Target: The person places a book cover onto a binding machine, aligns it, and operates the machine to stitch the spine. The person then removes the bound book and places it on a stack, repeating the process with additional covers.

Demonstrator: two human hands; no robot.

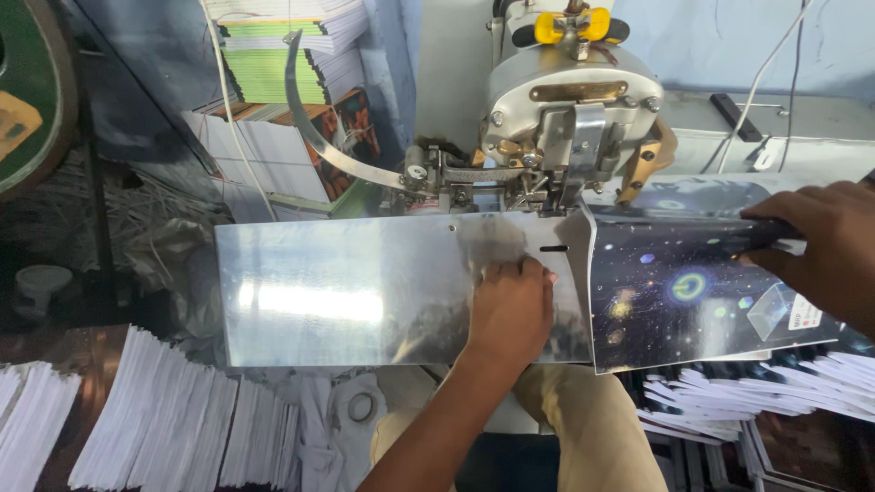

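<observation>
View from above a stitching machine, whose round grey metal head sits at the top centre of the frame. A shiny metal plate slopes across the middle of the frame.

The left hand lies at the centre, on the plate's right part, fingers curled loosely and pressed down on the metal; it pinches nothing that can be seen. The right hand comes in from the right edge, fingers closed over the top fold of a booklet. The booklet has a glossy dark cover with coloured space-like spots. It straddles the plate's right end, just below and right of the head, its left edge beside the left hand.

Loose white sheets fan out at the lower right. More white stacks lean along the lower left. Piles of printed booklets stand at the upper left, behind a curved metal arm. The person's tan trousers show at the bottom centre.

Risks, as a judgement: the left fingertips lie close to the slot under the head, so they could be caught if the mechanism fires. The glossy cover could slide on the smooth slope, since only one hand grips it, and the fold could end up crooked under the head. The fanned sheets at the lower right could slip if a knee nudges them.
</observation>
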